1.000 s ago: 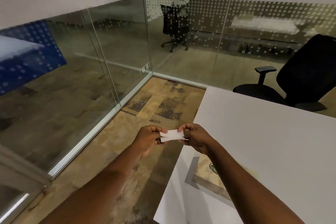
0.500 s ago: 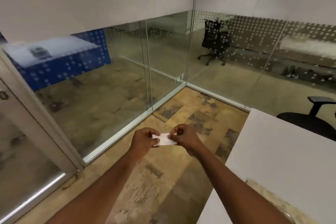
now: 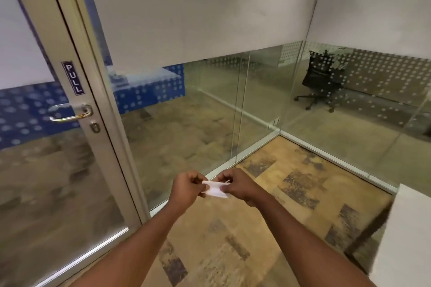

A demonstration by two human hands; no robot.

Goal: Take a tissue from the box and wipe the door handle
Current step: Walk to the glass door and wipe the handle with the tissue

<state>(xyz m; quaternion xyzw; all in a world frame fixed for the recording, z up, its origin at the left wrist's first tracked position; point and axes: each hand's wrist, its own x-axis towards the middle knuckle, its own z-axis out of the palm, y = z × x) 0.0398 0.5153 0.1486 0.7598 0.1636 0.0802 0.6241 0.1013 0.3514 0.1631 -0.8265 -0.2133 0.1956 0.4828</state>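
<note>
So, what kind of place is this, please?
Most likely an office meeting room: glass partition walls with frosted bands, a glass door with a PULL sign and a metal door handle, and a black swivel chair beyond the glass.

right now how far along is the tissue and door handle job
Done: a tissue is out, pinched between the left hand and right hand. In hand: carrying it, folded small. Left: the door handle, up to the left under the PULL sign, is untouched and unwiped.

Patterned tan carpet floor [image 3: 268, 223] carries the white table [image 3: 405, 240] at the right edge, its top bare.
</note>
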